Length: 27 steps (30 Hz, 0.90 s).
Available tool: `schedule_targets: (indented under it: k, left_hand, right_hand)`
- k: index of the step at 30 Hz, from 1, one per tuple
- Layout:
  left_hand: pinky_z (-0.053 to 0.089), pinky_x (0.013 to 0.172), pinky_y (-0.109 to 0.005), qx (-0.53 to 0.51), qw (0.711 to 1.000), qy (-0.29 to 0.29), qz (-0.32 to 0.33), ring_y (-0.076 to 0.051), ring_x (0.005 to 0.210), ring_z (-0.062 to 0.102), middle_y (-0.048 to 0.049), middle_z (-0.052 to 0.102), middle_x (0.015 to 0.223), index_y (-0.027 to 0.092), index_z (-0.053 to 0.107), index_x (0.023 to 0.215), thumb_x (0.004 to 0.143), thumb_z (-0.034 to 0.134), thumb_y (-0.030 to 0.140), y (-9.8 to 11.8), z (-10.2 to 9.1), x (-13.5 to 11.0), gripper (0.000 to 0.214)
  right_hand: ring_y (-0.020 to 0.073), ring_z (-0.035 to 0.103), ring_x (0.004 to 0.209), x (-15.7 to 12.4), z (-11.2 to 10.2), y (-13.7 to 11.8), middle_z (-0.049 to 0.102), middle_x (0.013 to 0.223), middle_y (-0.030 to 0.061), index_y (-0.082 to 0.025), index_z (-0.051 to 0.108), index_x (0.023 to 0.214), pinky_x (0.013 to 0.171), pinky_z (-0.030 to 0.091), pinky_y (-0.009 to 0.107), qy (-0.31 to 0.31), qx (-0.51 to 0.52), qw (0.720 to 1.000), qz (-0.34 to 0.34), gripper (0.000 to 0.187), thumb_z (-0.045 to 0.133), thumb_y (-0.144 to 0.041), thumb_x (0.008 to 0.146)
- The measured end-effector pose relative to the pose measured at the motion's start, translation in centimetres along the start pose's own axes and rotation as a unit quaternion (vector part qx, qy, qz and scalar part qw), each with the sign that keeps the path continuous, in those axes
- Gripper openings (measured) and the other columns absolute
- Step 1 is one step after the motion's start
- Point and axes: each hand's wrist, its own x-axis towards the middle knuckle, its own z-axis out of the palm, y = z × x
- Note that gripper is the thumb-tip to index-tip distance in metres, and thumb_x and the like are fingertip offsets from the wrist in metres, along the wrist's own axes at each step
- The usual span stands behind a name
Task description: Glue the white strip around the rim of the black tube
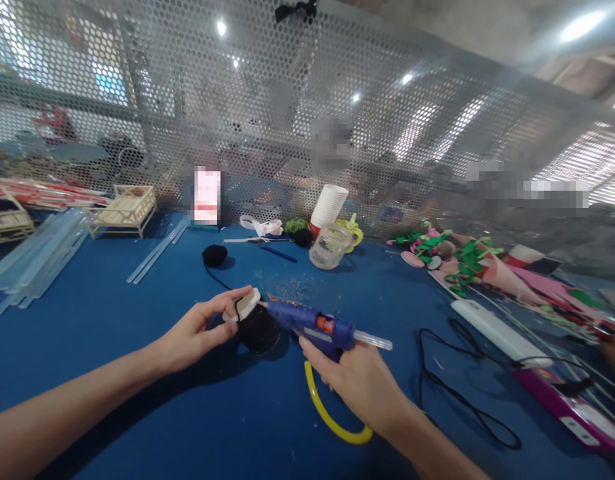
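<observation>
My right hand (355, 377) is wrapped round a blue hot glue gun (307, 319), a clear glue stick (375, 340) poking out of its back end. The gun's nozzle meets the white rim of a small cup (258, 332) wound in black yarn. Tilted on the table, that cup is gripped at its rim by the fingers and thumb of my left hand (207, 327). A black strand runs from the cup to a ball of black yarn (215, 255). Below the gun a curved yellow tube (332, 423) lies on the blue table.
Behind stand a clear glass mug (330, 247) and stacked paper cups (329, 205). Clear glue sticks (40, 257) and a small bamboo bed (123, 212) sit at left. To the right lie a power strip (570, 407), a black cable (467, 400) and paper flowers (467, 263).
</observation>
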Motion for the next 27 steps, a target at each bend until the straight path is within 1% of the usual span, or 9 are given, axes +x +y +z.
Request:
schedule_targets:
  k: [3, 7, 11, 13, 17, 20, 24, 27]
  left_hand:
    - [0.023, 0.1, -0.046, -0.001, 1.0, 0.001, 0.004, -0.029, 0.123, 0.035, -0.0114, 0.037, 0.136, 0.017, 0.048, 0.068, 0.079, 0.052, 0.033, 0.0, 0.1, 0.0, 0.02]
    - [0.022, 0.1, -0.046, 0.014, 1.0, 0.002, -0.001, -0.03, 0.123, 0.034, -0.0128, 0.037, 0.136, 0.017, 0.047, 0.067, 0.078, 0.052, 0.035, 0.3, 0.2, -0.1, 0.022]
    - [0.022, 0.1, -0.046, 0.022, 1.0, 0.007, -0.012, -0.03, 0.123, 0.034, -0.0133, 0.037, 0.136, 0.017, 0.046, 0.068, 0.078, 0.052, 0.037, 0.5, 0.3, 0.0, 0.023]
    - [0.023, 0.1, -0.046, 0.02, 1.0, 0.009, -0.013, -0.029, 0.123, 0.034, -0.0132, 0.036, 0.136, 0.017, 0.046, 0.068, 0.078, 0.051, 0.037, 0.5, 0.3, 0.0, 0.023]
    - [0.023, 0.1, -0.046, 0.02, 1.0, 0.016, -0.011, -0.029, 0.124, 0.033, -0.0119, 0.037, 0.136, 0.017, 0.047, 0.069, 0.079, 0.052, 0.036, 0.3, 0.3, 0.0, 0.022]
    - [0.023, 0.1, -0.045, 0.017, 1.0, 0.015, -0.01, -0.029, 0.123, 0.034, -0.0112, 0.038, 0.136, 0.017, 0.048, 0.069, 0.079, 0.052, 0.034, 0.1, 0.2, -0.1, 0.02]
    - [0.023, 0.1, -0.045, 0.001, 1.0, 0.007, 0.006, -0.027, 0.122, 0.036, -0.01, 0.038, 0.136, 0.017, 0.048, 0.07, 0.08, 0.051, 0.03, -0.2, 0.1, -0.1, 0.016]
    - [0.023, 0.101, -0.045, 0.001, 1.0, -0.004, 0.007, -0.027, 0.124, 0.035, -0.0099, 0.036, 0.137, 0.017, 0.047, 0.07, 0.081, 0.05, 0.027, -0.1, 0.1, -0.1, 0.015]
  right_hand:
    - [0.0163, 0.057, 0.053, -0.1, 0.2, 0.1, 0.061, 0.06, 0.0042, -0.017, 0.06, 0.068, 0.049, 0.044, 0.025, 0.013, -0.001, 1.0, -0.007, 0.019, 0.047, -0.031, 0.074]
    - [0.0126, 0.05, 0.039, -0.6, 0.3, 0.1, 0.057, 0.052, 0.0007, -0.018, 0.058, 0.071, 0.039, 0.039, 0.023, 0.007, 0.005, 1.0, 0.005, 0.017, 0.048, -0.031, 0.075]
    - [0.0122, 0.052, 0.044, -1.0, 0.4, -0.1, 0.058, 0.056, 0.0002, -0.019, 0.056, 0.07, 0.042, 0.04, 0.021, -0.013, 0.019, 0.999, -0.027, 0.012, 0.048, -0.026, 0.075]
    - [0.0118, 0.051, 0.043, -1.1, 0.6, -0.2, 0.057, 0.055, -0.0005, -0.02, 0.056, 0.071, 0.042, 0.04, 0.021, -0.022, 0.023, 0.999, -0.03, 0.01, 0.048, -0.025, 0.075]
    - [0.0114, 0.051, 0.042, -1.2, 0.8, -0.3, 0.056, 0.054, -0.0012, -0.02, 0.056, 0.072, 0.04, 0.04, 0.02, -0.034, 0.033, 0.999, -0.013, 0.011, 0.048, -0.026, 0.075]
    - [0.0124, 0.051, 0.041, -1.0, 0.6, -0.1, 0.058, 0.053, 0.0, -0.018, 0.059, 0.073, 0.039, 0.04, 0.022, -0.029, 0.035, 0.999, 0.009, 0.015, 0.049, -0.03, 0.074]
    - [0.011, 0.045, 0.032, -0.3, -0.2, 0.1, 0.047, 0.039, -0.0033, -0.017, 0.056, 0.062, 0.033, 0.037, 0.022, -0.036, 0.054, 0.996, 0.063, 0.024, 0.048, -0.035, 0.076]
    - [0.0095, 0.043, 0.031, 0.1, -0.4, 0.2, 0.045, 0.037, -0.0052, -0.017, 0.054, 0.06, 0.033, 0.037, 0.021, -0.045, 0.081, 0.993, 0.066, 0.025, 0.047, -0.034, 0.077]
